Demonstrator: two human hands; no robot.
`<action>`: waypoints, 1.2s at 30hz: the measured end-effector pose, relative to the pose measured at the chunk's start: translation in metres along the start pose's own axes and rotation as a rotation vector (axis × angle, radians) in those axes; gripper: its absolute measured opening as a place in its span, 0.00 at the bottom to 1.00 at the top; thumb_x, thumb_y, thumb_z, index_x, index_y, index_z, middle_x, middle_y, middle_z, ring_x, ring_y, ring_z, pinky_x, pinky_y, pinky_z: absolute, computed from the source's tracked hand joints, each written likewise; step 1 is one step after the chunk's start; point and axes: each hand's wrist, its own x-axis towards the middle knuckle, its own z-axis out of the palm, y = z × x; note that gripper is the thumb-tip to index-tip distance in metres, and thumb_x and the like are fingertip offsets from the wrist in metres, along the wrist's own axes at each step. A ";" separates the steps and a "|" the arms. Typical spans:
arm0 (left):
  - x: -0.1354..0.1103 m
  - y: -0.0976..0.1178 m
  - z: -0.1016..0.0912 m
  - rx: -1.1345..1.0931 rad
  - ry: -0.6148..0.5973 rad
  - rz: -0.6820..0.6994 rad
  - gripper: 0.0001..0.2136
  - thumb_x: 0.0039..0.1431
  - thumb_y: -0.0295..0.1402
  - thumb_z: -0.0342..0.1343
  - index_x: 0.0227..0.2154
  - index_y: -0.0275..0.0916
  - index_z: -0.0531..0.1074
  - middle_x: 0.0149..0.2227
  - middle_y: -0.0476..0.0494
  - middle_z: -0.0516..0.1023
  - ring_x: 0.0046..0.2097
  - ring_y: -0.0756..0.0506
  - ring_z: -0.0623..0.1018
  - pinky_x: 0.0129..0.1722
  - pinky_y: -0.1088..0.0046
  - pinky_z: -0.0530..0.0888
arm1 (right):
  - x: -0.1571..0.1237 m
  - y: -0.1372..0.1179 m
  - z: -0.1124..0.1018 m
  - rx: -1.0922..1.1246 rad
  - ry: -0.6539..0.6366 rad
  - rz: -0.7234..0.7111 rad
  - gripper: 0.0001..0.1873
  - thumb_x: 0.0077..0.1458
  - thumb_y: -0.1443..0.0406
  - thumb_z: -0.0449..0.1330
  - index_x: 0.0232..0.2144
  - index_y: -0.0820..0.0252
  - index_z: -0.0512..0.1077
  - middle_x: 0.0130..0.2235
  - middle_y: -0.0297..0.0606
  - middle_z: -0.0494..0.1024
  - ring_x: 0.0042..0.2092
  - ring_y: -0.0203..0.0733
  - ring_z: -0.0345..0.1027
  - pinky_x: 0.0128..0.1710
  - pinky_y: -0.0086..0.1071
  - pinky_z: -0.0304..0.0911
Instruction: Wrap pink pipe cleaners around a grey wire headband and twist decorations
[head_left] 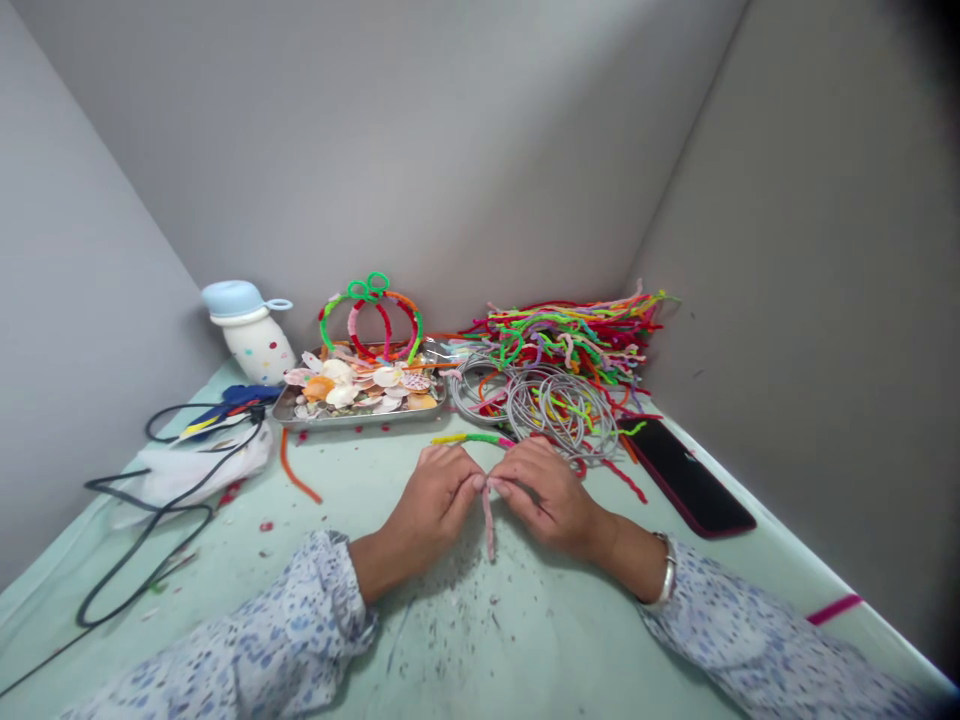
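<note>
My left hand [435, 505] and my right hand [553, 500] meet fingertip to fingertip above the middle of the table. Both are closed in a pinch on a pale pink pipe cleaner [490, 530], whose loose end hangs down between them. Just beyond my knuckles curves a band wrapped in yellow, green and pink pipe cleaner [469, 438]. My hands hide the rest of that band, so I cannot tell how the pink piece joins it.
Behind stands a metal tray [360, 421] of shells, with wrapped hoops [386, 320] upright at its back. Coiled grey wire [559, 415] and a pile of pipe cleaners [577, 330] lie right, near a phone [686, 478]. Left are a bottle [255, 340] and black cable [161, 510].
</note>
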 end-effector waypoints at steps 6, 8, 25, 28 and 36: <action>-0.001 -0.001 0.003 0.023 0.004 0.026 0.15 0.69 0.36 0.40 0.27 0.39 0.66 0.29 0.46 0.70 0.35 0.45 0.68 0.41 0.63 0.64 | 0.001 -0.001 -0.001 0.012 -0.005 -0.022 0.09 0.63 0.66 0.51 0.35 0.59 0.70 0.31 0.38 0.75 0.35 0.41 0.65 0.39 0.37 0.55; -0.002 -0.001 0.005 0.020 0.010 0.033 0.15 0.68 0.35 0.40 0.27 0.39 0.65 0.29 0.46 0.69 0.35 0.45 0.68 0.41 0.63 0.64 | 0.001 -0.001 -0.001 0.028 -0.005 -0.028 0.08 0.63 0.67 0.51 0.35 0.59 0.70 0.31 0.38 0.75 0.35 0.41 0.65 0.39 0.38 0.55; -0.007 0.002 0.003 0.062 0.120 0.061 0.06 0.58 0.26 0.51 0.38 0.39 0.69 0.38 0.43 0.74 0.43 0.42 0.71 0.47 0.61 0.64 | -0.001 0.001 0.000 0.082 0.055 0.037 0.08 0.62 0.66 0.53 0.34 0.59 0.71 0.31 0.37 0.74 0.35 0.41 0.64 0.39 0.38 0.55; -0.006 0.000 0.004 0.080 0.157 0.074 0.03 0.59 0.28 0.54 0.37 0.40 0.69 0.37 0.44 0.74 0.42 0.43 0.71 0.46 0.62 0.64 | -0.002 0.001 0.000 0.082 0.035 0.035 0.08 0.62 0.66 0.53 0.34 0.59 0.71 0.31 0.37 0.74 0.35 0.41 0.64 0.39 0.38 0.55; -0.003 -0.003 0.004 0.091 0.198 0.099 0.04 0.59 0.33 0.59 0.35 0.40 0.71 0.35 0.44 0.76 0.40 0.43 0.72 0.45 0.62 0.64 | -0.002 0.002 0.000 0.088 0.029 0.041 0.08 0.62 0.66 0.52 0.34 0.58 0.71 0.32 0.38 0.75 0.35 0.41 0.64 0.40 0.39 0.55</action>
